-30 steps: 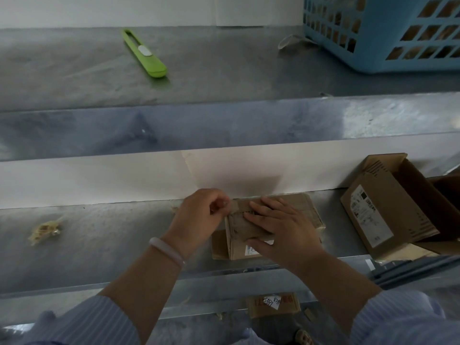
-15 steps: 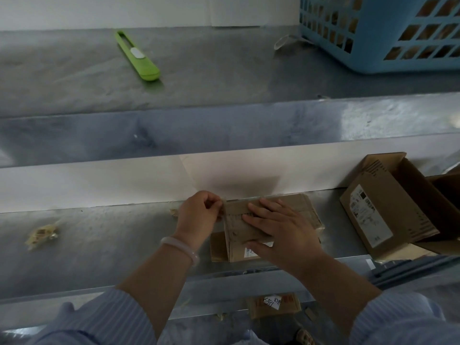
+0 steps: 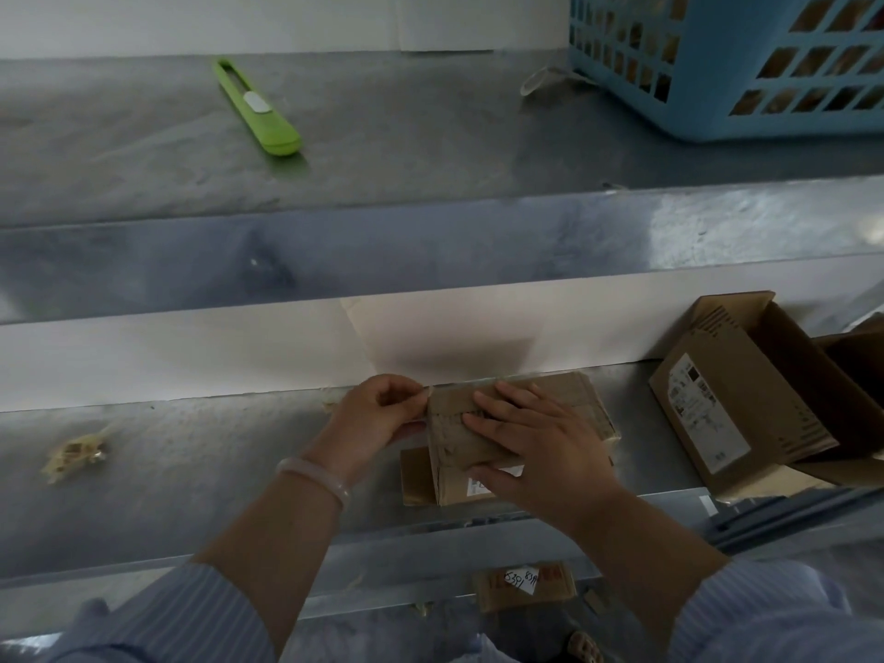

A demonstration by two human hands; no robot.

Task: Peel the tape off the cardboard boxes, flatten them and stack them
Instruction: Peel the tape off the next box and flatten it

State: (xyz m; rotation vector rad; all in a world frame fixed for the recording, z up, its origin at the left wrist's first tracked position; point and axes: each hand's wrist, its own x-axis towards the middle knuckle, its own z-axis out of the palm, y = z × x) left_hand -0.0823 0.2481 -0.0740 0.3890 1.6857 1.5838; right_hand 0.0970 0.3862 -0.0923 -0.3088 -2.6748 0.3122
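Student: What has changed since the preceding views?

Tutor: Very little. Left hand (image 3: 378, 418) remains at the upper left edge of the cardboard box (image 3: 447, 447). Its thumb and fingertips are pinched together, presumably on a tape end, though the strip is too thin to make out. The pinch has drawn slightly leftward, off the box edge. Right hand (image 3: 540, 447) stays spread flat on the box top, pressing it onto the lower shelf (image 3: 215, 471).

Student: What does that mean for the task?

Tutor: Judged from the short travel, the peel is only starting. This box is not yet flattened or stacked.

Student: What about edges and open room?

Tutor: White back panel (image 3: 191, 361) stands just behind the box, so a pull away from the body would be blocked. To the left the shelf is open as far as a crumpled tape wad (image 3: 76, 454), well apart, which makes that the likely line of pull. To the right an open box (image 3: 717, 409) lies near. Front lip (image 3: 430, 533) runs just below the box. Green cutter (image 3: 258, 107) and blue basket (image 3: 717, 88) sit on the upper shelf, well away from both hands.
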